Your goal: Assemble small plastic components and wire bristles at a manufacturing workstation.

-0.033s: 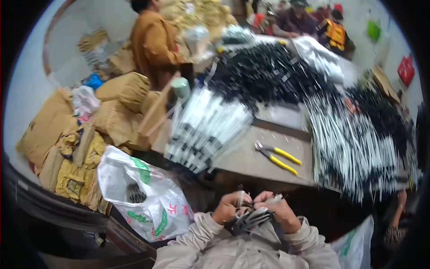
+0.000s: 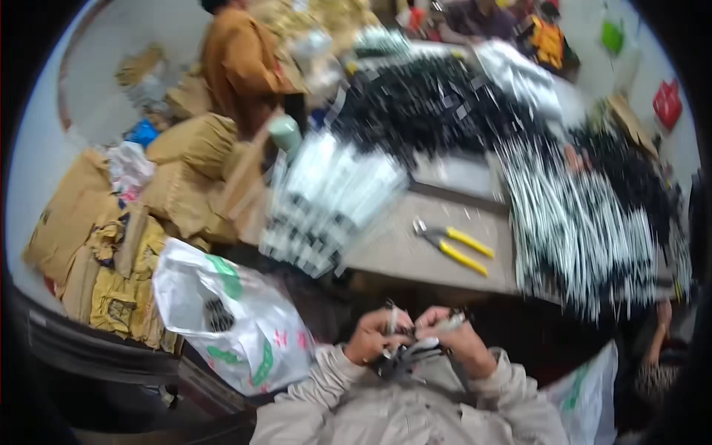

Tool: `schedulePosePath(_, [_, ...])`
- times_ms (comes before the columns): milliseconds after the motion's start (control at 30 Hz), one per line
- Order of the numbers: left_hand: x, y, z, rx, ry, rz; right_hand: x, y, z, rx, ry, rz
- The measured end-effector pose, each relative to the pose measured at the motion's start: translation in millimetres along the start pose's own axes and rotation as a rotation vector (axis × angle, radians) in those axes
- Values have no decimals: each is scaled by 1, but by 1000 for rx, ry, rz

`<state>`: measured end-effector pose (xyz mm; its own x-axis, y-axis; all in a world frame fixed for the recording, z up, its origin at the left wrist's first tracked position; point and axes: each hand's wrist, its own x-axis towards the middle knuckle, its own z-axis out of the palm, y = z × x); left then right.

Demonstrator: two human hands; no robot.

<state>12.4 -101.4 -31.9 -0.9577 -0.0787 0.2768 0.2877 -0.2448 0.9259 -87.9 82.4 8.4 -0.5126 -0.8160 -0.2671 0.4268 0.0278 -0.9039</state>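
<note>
In front of my body my left hand point(image 2: 376, 333) is closed, its fingertips pinching the end of a small bunch of thin grey and black strips point(image 2: 410, 356). My right hand point(image 2: 454, 338) closes on the same bunch from the other side. Both hands nearly meet, and motion blur hides just what lies between the fingertips. On the table edge ahead lie pliers point(image 2: 452, 248) with yellow handles, jaws pointing left. A fan of pale strips with black ends point(image 2: 322, 200) lies to their left. More long pale strips point(image 2: 578, 222) hang over the table's right edge.
Dark strips point(image 2: 445, 104) are heaped on the table point(image 2: 393, 248). A white woven sack point(image 2: 237, 326) stands open at my left, another sack point(image 2: 589, 397) at my right. Brown sacks point(image 2: 189, 189) are piled at left. A person in a brown coat point(image 2: 245, 67) stands beyond; others sit farther back.
The table and sacks sit slightly farther left and higher in the picture. My hands keep the same hold on the bunch, with hardly any movement.
</note>
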Motion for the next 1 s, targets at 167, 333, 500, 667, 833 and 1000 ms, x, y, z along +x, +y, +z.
schedulePosePath(167, [-11, 19, 19, 99, 20, -35, -28, -15, 23, 83, 37, -39])
schedulePosePath(333, [-19, 12, 13, 123, -85, -154, -34, 5, 16, 99, 124, 72])
schedulePosePath(500, [-21, 18, 9, 187, -179, -170, -36, 10, 21, 98, 100, 75])
schedulePosePath(667, [-23, 23, 10, 108, -175, -290, -36, 4, 22, 93, 71, 138])
schedulePosePath(833, [-23, 19, 13, 160, -172, -254, -29, 11, 22, 78, 48, 27])
schedulePosePath(1000, [-36, 12, 21, 20, 66, -333, -26, 15, 17, 80, 48, -1])
